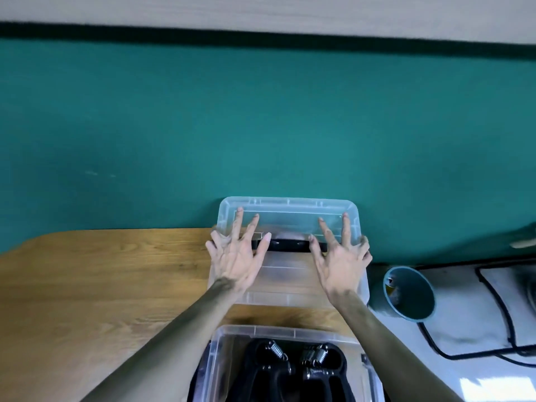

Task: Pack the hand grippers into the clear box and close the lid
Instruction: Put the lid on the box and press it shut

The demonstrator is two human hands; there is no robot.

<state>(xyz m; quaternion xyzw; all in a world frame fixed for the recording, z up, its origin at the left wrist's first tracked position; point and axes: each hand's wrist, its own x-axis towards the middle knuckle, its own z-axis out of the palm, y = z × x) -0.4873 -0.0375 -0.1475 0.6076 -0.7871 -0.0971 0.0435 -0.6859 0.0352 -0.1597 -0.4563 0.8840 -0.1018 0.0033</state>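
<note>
The clear box (290,332) stands open at the near edge of the wooden table (101,285). Black hand grippers (293,369) with metal springs lie inside it. Beyond the box, both my hands hold the clear lid (287,274) at the table's far edge, its far side tipped up against the teal wall. My left hand (235,262) grips the lid's left part and my right hand (342,262) its right part. Fingers are spread, with the fingertips showing through the plastic. A black strip (290,245) runs across the lid between my thumbs.
A teal round container (409,294) lies on its side just right of the table. Black cables (499,309) loop over a white surface at the right. The teal wall (261,126) rises directly behind the table.
</note>
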